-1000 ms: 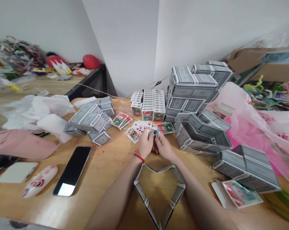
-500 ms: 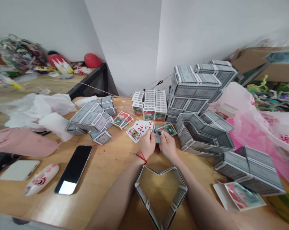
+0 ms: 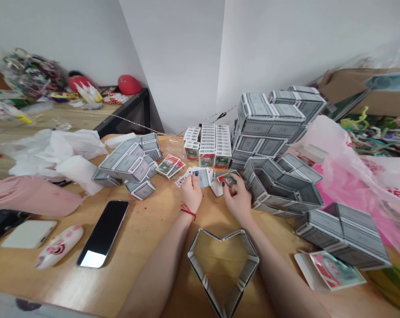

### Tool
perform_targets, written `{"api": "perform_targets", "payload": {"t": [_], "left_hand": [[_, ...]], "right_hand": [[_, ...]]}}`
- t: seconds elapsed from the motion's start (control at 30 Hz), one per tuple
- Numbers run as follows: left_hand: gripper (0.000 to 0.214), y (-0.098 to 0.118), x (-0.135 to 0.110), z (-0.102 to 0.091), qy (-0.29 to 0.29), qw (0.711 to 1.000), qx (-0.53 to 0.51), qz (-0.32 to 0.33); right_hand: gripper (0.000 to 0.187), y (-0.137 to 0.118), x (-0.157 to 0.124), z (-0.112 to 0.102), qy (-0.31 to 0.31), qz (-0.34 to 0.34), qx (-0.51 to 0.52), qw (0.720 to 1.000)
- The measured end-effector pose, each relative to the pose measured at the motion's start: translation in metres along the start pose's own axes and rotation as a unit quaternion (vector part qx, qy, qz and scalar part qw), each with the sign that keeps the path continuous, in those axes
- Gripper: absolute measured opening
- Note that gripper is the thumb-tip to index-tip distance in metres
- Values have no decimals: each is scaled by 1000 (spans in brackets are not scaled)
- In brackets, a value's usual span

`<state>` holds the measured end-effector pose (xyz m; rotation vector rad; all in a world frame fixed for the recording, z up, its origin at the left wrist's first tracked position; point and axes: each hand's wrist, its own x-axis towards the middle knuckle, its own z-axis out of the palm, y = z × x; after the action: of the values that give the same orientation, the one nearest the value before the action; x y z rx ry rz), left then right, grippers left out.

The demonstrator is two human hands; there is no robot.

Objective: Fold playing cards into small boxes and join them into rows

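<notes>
Grey-patterned card backing shows between the fingertips of the left hand (image 3: 191, 194), thumb pressed flat on a playing card (image 3: 205, 177) with the fingers folded under it. Face-up cards (image 3: 188, 171) lie on the table just beyond. The right hand (image 3: 237, 198) is partly curled, thumb and forefinger nearly together at a red-and-green card box (image 3: 227, 179) whose white flap (image 3: 216, 188) points toward the left hand; whether those fingers grip the box or only touch it, I cannot tell.

More card boxes stand packed in upright rows (image 3: 207, 145) behind the hands, and a few loose boxes (image 3: 168, 165) overlap to their left. Near the front right, another card box (image 3: 337, 270) lies with its white flap spread. A heart-shaped frame (image 3: 249, 271) of joined cards sits between the forearms, its walls enclosing tabletop. An open-topped frame (image 3: 258, 174) is just beside the right hand, in front of a tall stack of card-covered blocks (image 3: 269, 121). At the far right, a cardboard carton (image 3: 359, 90) has its flaps open.

Wood surface (image 3: 147, 234) spreads between the left forearm and a black-screened phone (image 3: 103, 234), giving the left side more room than the right. The table's front edge slants across the lower left corner.

Red characters mark the pink plastic bag (image 3: 379, 172), and the card boxes bear printed labels; both are too small to read.
</notes>
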<state>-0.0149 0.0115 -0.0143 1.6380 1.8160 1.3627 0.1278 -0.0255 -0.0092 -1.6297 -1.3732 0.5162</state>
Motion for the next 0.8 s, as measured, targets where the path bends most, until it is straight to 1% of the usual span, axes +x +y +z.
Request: {"api": "perform_targets", "payload": {"t": [0.07, 0.13, 0.23, 0.33, 0.43, 0.5, 0.57, 0.67, 0.73, 0.8], "left_hand": [[40, -3, 3, -1, -8, 1000, -7, -10], [42, -3, 3, -1, -24, 999, -6, -21], [39, 0, 1, 1, -52, 998, -19, -33], [30, 2, -1, 2, -75, 994, -72, -41], [25, 3, -1, 4, -93, 989, -105, -37], [25, 3, -1, 4, -109, 989, -99, -26], [26, 5, -2, 5, -138, 987, -87, -8], [33, 9, -4, 8, -179, 982, -55, 31], [44, 10, -6, 9, -200, 978, -38, 49], [53, 10, -7, 10, -225, 972, -37, 54]], "right_hand": [[55, 0, 1, -1, -13, -2, -54, 998], [60, -1, 1, -1, -33, -1, -102, 994], [54, 0, 0, -1, -43, 0, -160, 986], [44, 4, 0, -1, -18, -10, -162, 987], [41, 8, 0, -1, 30, -11, -90, 995], [43, 9, 0, -2, 52, 17, -8, 998], [47, 6, 1, -3, 51, 54, 85, 994], [48, -8, 1, -7, 32, 87, 196, 976], [46, -22, -1, -12, 34, 93, 237, 966], [42, -39, -5, -23, 46, 87, 260, 961]]}}
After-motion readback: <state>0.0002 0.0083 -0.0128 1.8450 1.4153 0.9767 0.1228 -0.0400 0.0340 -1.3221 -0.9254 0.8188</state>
